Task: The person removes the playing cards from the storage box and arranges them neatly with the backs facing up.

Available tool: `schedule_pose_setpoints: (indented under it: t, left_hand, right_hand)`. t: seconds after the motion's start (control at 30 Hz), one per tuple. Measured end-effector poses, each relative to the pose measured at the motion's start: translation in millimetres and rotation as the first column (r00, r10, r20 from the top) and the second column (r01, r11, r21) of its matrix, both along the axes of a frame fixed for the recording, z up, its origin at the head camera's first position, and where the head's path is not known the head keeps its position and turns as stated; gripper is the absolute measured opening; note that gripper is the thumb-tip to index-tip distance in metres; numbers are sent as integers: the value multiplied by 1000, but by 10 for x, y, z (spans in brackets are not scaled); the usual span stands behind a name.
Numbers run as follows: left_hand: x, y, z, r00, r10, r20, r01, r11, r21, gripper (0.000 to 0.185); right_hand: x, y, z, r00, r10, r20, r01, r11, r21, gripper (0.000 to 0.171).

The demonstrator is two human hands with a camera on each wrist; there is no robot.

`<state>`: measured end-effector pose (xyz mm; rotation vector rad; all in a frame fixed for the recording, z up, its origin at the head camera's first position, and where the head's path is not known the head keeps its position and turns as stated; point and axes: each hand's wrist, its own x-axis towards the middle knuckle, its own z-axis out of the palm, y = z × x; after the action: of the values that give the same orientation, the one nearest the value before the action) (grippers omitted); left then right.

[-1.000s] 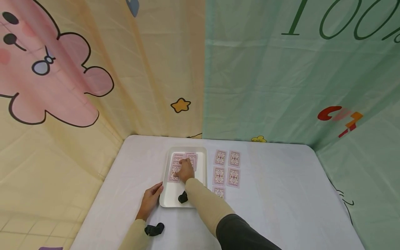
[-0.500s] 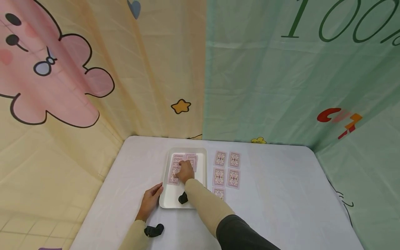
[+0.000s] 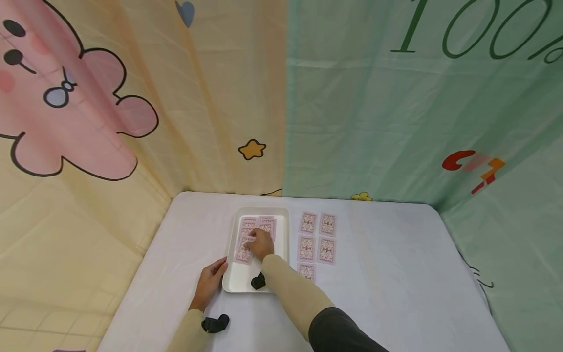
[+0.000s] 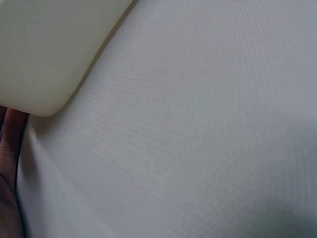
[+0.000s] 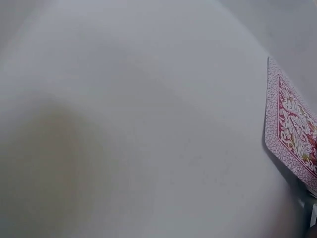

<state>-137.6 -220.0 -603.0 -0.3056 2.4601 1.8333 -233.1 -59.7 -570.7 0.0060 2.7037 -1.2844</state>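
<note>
A white tray [image 3: 278,254] lies on the table with several pink-backed playing cards [image 3: 244,253] in its far half. My right hand [image 3: 260,243] is over those cards, fingers curled down onto them, and it pinches one card [image 5: 292,144], whose edge stands a little off the tray floor in the right wrist view. My left hand [image 3: 211,281] rests on the table at the tray's near-left corner [image 4: 44,99], fingers relaxed and touching the rim.
Several more face-down cards [image 3: 317,237] lie in two columns on the white tablecloth [image 3: 387,274] just right of the tray. Printed fabric walls, yellow [image 3: 132,146] on the left and green [image 3: 396,122] on the right, close the table in.
The right hand has stayed on the cards in the tray, shifting only slightly toward me. The left hand has kept its place at the tray corner.
</note>
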Motion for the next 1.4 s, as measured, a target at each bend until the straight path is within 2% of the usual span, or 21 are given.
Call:
schedule_pose_setpoints:
  t: [0.1, 0.33, 0.47, 0.57, 0.7, 0.8, 0.83, 0.93, 1.07, 1.4]
  left_hand:
    - [-4, -2, -12, 1000, 3, 1, -3, 1000, 1, 42]
    - [-18, 6, -15, 999, -24, 37, 23, 999, 23, 43]
    - [-28, 18, 3, 999, -26, 42, 26, 999, 19, 45]
    - [-20, 19, 13, 999, -19, 47, 19, 1000, 12, 44]
    - [-8, 1, 12, 998, -19, 65, 18, 1000, 13, 43]
    - [-3, -23, 23, 998, -16, 67, 15, 1000, 8, 43]
    - [-2, -31, 30, 998, -14, 63, 13, 1000, 4, 43]
    - [-12, -40, 57, 998, -12, 54, 12, 1000, -3, 44]
    - [-32, -21, 71, 999, -9, 53, 9, 1000, -7, 44]
    - [-12, -23, 50, 996, -22, 81, 23, 1000, -4, 46]
  right_hand:
    - [31, 20, -29, 1000, -3, -26, 1, 996, -86, 21]
    - [64, 139, -109, 997, 20, -80, -34, 983, -178, 12]
    - [63, 244, -25, 992, 32, -122, -59, 971, -230, 12]
    - [59, 332, 60, 983, 73, -171, -116, 960, -257, 12]
    - [64, 452, 148, 954, 120, -274, -192, 948, -254, 12]
    - [55, 531, 204, 958, 134, -254, -201, 945, -257, 12]
    - [46, 555, 220, 968, 135, -212, -190, 945, -264, 13]
    - [12, 649, 258, 978, 140, -158, -177, 950, -259, 14]
    - [13, 834, 296, 982, 130, -134, -162, 952, -262, 15]
    - [158, 1274, 290, 995, 84, -58, -100, 922, -375, 19]
